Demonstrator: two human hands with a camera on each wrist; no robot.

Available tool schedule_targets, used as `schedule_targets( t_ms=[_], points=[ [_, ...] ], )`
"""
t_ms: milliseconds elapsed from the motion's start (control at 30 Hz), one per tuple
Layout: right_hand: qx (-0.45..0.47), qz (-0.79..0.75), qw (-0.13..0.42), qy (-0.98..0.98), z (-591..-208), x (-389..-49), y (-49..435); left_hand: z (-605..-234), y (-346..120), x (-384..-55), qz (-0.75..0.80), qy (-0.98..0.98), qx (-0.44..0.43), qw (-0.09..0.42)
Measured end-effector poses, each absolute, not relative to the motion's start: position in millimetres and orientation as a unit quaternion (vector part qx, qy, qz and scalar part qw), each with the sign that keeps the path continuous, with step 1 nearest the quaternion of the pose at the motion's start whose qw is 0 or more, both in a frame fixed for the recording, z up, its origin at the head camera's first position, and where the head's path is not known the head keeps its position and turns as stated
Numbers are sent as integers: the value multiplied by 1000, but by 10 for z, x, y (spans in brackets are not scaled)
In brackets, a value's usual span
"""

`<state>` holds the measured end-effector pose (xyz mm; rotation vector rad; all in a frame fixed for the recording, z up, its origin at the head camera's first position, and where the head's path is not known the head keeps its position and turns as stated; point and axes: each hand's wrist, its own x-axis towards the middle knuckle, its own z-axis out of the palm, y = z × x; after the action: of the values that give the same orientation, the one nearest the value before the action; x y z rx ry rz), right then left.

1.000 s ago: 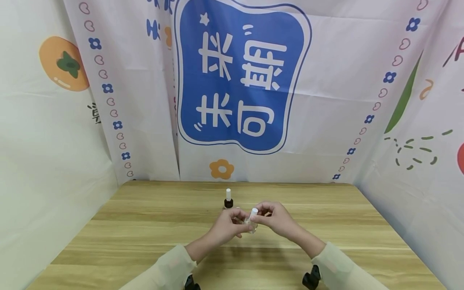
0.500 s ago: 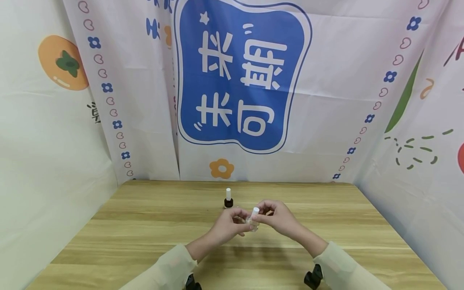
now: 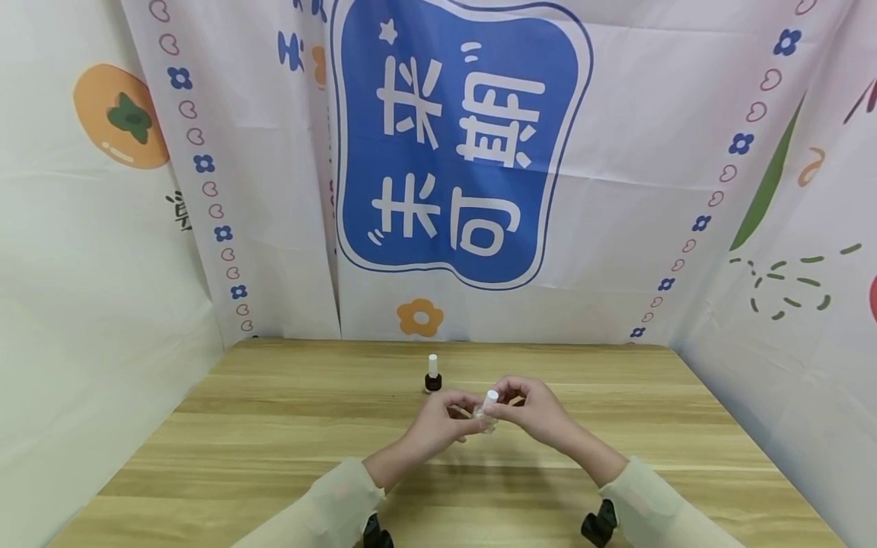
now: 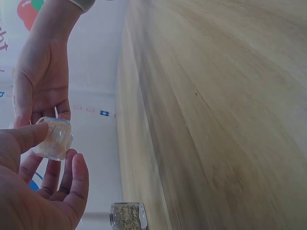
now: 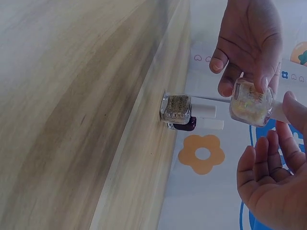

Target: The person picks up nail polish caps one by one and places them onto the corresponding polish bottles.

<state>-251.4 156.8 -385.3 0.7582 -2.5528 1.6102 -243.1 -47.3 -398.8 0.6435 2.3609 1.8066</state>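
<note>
A clear nail polish bottle [image 3: 486, 423] with a white cap [image 3: 491, 397] is held above the table between both hands. My left hand [image 3: 441, 421] grips its glass body, thumb on one side and fingers on the other. Thumb and fingers of my right hand [image 3: 539, 412] pinch the white cap. Pale, shimmery contents and small lettering show through the glass bottle [image 5: 250, 109] in the right wrist view; the cap there is partly covered by the right fingers. From the left wrist view, the bottle's base [image 4: 55, 139] faces the camera.
A dark nail polish bottle [image 3: 433, 382] with a white cap stands on the wooden table [image 3: 288, 426] beyond the hands. Beside it in the right wrist view is a gold-glitter bottle [image 5: 176, 108]. A printed cloth [image 3: 603, 228] hangs behind the table.
Both hands and the bottle have shifted slightly to the right and a little farther away. The grip on body and cap looks the same.
</note>
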Motion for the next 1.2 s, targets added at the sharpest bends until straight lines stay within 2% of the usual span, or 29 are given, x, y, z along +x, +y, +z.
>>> schedule_targets(
  t_ms=[367,800,933,1200],
  points=[
    [221,513,21,-829,-3868,-2516,1659,-4048,-315,-2476,576,790,207,23],
    [202,520,13,-830,-3640,-2289,1671,-4146,-140,-2531,561,805,195,-7],
    [190,531,9,-826,-3687,-2323,1695,-4176,-88,-2565,557,809,186,-17],
    [164,550,15,-819,-4029,-2589,1800,-4227,-20,-2623,564,802,195,-22]
  ],
)
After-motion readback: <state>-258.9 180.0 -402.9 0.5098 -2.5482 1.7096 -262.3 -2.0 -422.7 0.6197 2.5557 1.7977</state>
